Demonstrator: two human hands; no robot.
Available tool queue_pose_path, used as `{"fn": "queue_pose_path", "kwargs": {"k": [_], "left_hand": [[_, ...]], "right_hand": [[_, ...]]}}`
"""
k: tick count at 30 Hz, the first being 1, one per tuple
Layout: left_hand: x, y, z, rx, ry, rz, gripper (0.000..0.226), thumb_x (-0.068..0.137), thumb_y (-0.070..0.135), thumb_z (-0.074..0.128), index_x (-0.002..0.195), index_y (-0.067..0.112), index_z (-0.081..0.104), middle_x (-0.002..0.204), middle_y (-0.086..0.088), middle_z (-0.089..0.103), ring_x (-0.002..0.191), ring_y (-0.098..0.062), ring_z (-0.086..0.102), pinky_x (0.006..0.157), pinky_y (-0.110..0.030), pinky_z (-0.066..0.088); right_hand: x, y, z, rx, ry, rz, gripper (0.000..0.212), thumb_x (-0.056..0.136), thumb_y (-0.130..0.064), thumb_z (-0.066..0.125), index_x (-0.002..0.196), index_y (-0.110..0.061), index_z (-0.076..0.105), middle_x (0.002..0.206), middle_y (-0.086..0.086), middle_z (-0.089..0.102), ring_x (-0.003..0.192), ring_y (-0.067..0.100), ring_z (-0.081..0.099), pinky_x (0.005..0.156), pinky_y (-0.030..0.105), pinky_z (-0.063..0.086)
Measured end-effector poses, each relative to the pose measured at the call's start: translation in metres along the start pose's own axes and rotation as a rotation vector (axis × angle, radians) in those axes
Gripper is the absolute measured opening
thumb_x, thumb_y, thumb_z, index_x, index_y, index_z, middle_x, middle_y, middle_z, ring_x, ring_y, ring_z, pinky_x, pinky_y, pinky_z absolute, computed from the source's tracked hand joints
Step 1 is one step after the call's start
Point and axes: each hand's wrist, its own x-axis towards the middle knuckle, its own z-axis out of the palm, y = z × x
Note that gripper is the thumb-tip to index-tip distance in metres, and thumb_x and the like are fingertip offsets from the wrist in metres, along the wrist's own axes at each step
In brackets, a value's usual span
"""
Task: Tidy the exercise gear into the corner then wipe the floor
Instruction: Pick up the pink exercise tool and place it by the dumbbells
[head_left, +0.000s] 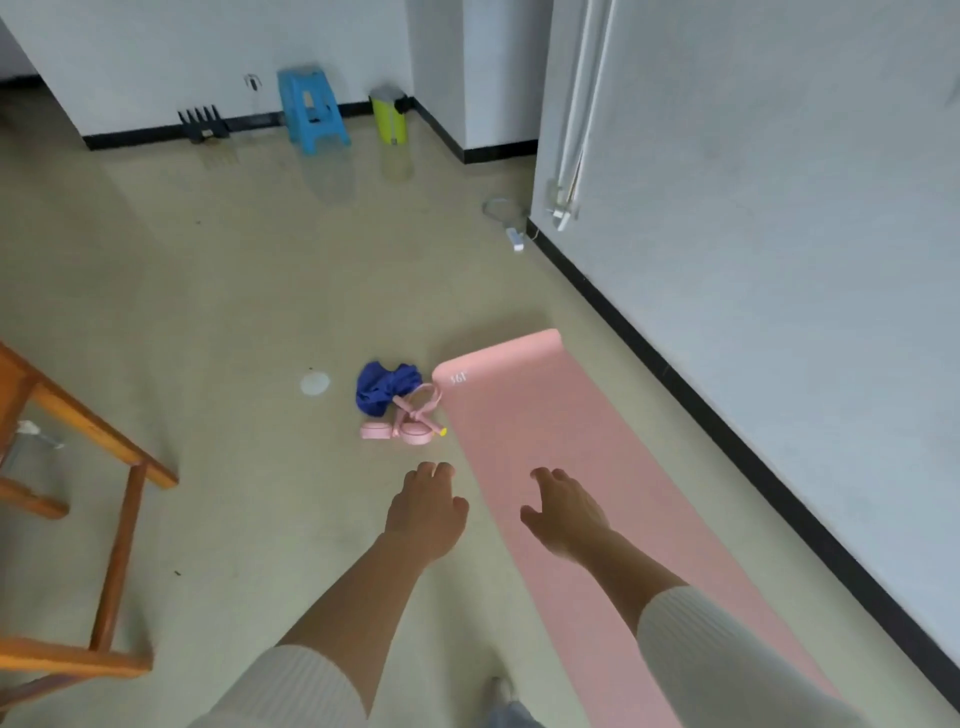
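Note:
A pink exercise mat (540, 431) lies unrolled on the floor along the right wall. Just left of its far end sit a crumpled blue cloth (382, 389) and a pink pull-rope exerciser (410, 423) with a yellow tip. My left hand (428, 506) reaches forward above the bare floor, short of the exerciser, fingers loosely bent and holding nothing. Above the mat hovers my right hand (563, 514), fingers relaxed and spread, also holding nothing.
A wooden chair (88, 467) stands at the left. Along the far wall are a blue plastic stool (311, 111), a yellow-green pedal bin (389, 117) and a dark rack (203, 124). A white power strip (515, 239) with its cord lies by the right wall.

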Motion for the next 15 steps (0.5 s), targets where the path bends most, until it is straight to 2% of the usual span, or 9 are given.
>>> {"fn": "queue_pose_path", "kwargs": {"k": [7, 15], "left_hand": [[0.139, -0.064, -0.056, -0.022, 0.008, -0.092, 0.044, 0.094, 0.028, 0.044, 0.137, 0.015, 0.040, 0.136, -0.005, 0.042, 0.123, -0.023, 0.041, 0.097, -0.036, 0.043], [0.333, -0.175, -0.080, -0.034, -0.048, -0.053, 0.043, 0.093, 0.025, 0.048, 0.134, 0.015, 0.042, 0.132, -0.003, 0.047, 0.120, -0.021, 0.043, 0.095, -0.035, 0.045]], "right_hand": [[0.156, -0.076, -0.030, 0.005, -0.078, -0.039, 0.055, 0.092, -0.035, 0.050, 0.142, -0.016, 0.036, 0.136, 0.005, 0.046, 0.126, 0.025, 0.044, 0.100, 0.037, 0.041], [0.363, -0.144, 0.008, 0.072, -0.138, 0.071, 0.053, 0.092, -0.034, 0.050, 0.140, -0.016, 0.036, 0.136, 0.005, 0.045, 0.127, 0.025, 0.043, 0.096, 0.035, 0.042]]}}
